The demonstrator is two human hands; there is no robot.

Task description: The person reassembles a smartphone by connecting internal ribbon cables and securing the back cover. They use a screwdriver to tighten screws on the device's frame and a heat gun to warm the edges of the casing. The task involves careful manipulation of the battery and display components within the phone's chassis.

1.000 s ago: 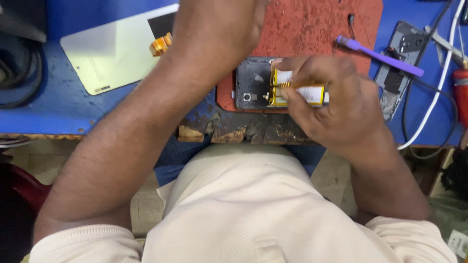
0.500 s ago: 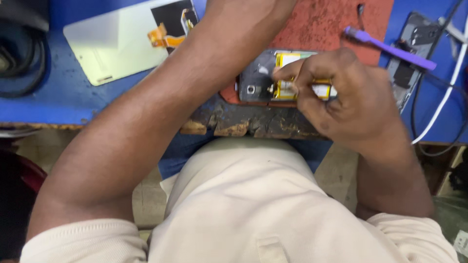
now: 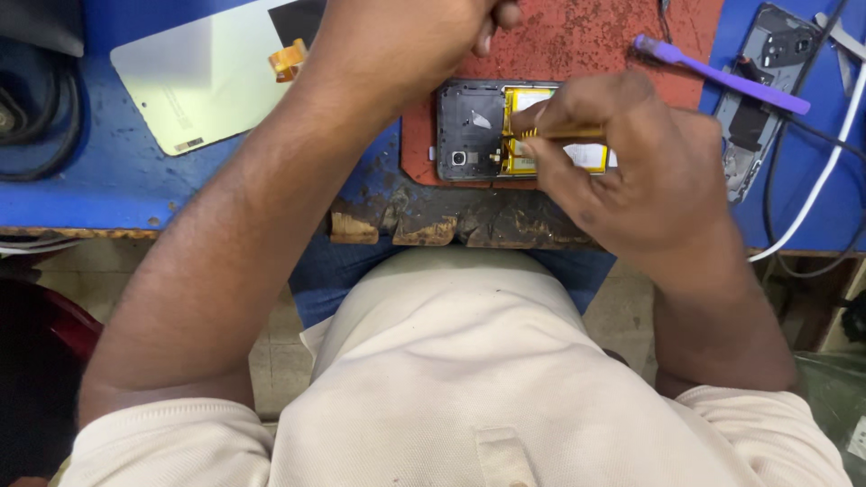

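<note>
An opened phone [image 3: 471, 135] with a yellow battery [image 3: 523, 99] lies on a red mat [image 3: 577, 41] at the bench's front edge. My right hand [image 3: 622, 167] covers the phone's right half and pinches a thin yellow-handled tool [image 3: 577, 133] whose tip rests on the battery area. My left hand [image 3: 406, 36] is curled just above the phone's upper left corner; what it holds is hidden.
A pale back cover [image 3: 203, 81] with an orange flex lies at the left on the blue bench [image 3: 90, 180]. A purple pry tool [image 3: 722, 74], a grey phone frame [image 3: 758, 90] and white and black cables [image 3: 812, 198] sit at the right. The bench's front edge is chipped.
The view has shifted slightly, so the bench sits higher in the picture. My right hand has stayed over the phone with the tool, with only small finger shifts.
</note>
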